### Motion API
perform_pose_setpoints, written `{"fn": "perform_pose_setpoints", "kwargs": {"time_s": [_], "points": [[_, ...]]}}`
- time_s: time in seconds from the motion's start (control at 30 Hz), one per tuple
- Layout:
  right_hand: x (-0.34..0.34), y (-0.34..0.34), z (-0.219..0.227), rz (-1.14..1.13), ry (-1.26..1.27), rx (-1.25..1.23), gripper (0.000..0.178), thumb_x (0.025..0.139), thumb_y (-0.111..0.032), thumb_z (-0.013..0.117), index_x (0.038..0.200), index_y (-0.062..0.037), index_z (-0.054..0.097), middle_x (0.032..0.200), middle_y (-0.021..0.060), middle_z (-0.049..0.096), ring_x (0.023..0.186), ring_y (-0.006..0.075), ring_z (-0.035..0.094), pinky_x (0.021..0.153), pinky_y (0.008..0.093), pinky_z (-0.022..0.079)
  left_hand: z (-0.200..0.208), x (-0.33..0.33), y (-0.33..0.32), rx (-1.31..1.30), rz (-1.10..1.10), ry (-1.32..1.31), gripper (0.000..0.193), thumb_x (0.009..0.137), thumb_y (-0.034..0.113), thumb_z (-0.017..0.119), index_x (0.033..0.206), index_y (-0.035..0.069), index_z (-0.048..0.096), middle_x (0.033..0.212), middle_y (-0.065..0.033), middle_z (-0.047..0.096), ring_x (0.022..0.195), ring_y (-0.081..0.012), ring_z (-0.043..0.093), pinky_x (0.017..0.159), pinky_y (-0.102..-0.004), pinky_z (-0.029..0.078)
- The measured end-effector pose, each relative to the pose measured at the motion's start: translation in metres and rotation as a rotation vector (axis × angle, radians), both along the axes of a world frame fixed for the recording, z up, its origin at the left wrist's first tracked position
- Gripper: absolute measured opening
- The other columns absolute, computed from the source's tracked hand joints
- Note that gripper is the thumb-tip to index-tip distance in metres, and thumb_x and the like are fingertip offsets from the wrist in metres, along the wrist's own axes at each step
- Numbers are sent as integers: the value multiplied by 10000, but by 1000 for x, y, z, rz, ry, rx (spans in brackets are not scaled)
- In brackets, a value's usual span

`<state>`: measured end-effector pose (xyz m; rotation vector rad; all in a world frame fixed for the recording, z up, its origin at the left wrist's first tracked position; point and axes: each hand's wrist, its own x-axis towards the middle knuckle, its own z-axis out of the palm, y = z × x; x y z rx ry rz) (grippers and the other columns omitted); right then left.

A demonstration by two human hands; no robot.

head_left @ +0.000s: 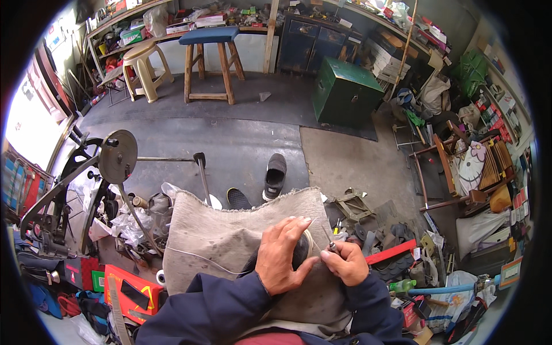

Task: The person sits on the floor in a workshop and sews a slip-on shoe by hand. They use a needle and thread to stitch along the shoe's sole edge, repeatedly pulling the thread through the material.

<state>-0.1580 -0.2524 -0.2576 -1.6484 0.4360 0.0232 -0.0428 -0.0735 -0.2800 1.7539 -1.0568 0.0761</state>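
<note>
A dark shoe [301, 250] with a pale sole edge rests in my lap on a worn grey-beige cloth [201, 230]. My left hand [283, 256] lies over the shoe, its fingers stretched out and the thumb apart; it covers most of the shoe. Just to the right, my right hand [346, 263] is closed round the short handle of an awl [332, 246], whose thin metal shaft points up beside the sole. Fine pale thread shows near the sole and left fingertips. Another pale line [201, 256] runs across the cloth toward the shoe.
Beyond the cloth, a dark slip-on shoe [275, 172] and an insole-like dark piece [238, 199] lie on the floor. A hand-cranked machine with a wheel [118, 156] stands left. Near my left sleeve is a red box [129, 290] with a phone [135, 294]. Clutter piles up right.
</note>
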Motion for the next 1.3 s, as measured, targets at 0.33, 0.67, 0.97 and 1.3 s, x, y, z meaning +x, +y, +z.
{"fn": "perform_pose_setpoints", "kwargs": {"time_s": [0.33,0.67,0.97,1.3], "points": [[6,4,5,69,-268,993,628,951,-105,582,1556,-46,423,648,3,452,493,56,319,463,223,302,2,2,-10,-40,-36,14,703,790,169,816,1428,101,528,1393,-157,584,1323,-377,525,1069,-501,403],[15,17,12,-146,-225,227,573,991,-45,556,1557,-50,462,719,-76,475,580,24,393,528,197,321,4,10,-21,-145,9,228,225,830,47,772,1043,90,712,1156,-128,705,1115,-332,648,947,-418,502],[40,9,11,-121,-148,-307,155,967,-108,702,1010,41,714,695,-53,546,652,43,454,566,254,375,2,7,-18,-212,-5,571,83,976,39,667,1044,-1,641,1203,-163,690,1137,-207,634,986,-320,470],[6,-27,3,-348,-322,777,223,969,-166,540,781,-91,444,656,1,436,470,95,328,419,280,302,1,7,-19,-213,-3,631,88,1027,84,628,1055,0,635,1214,-147,697,1142,-184,617,1022,-307,444]]}}
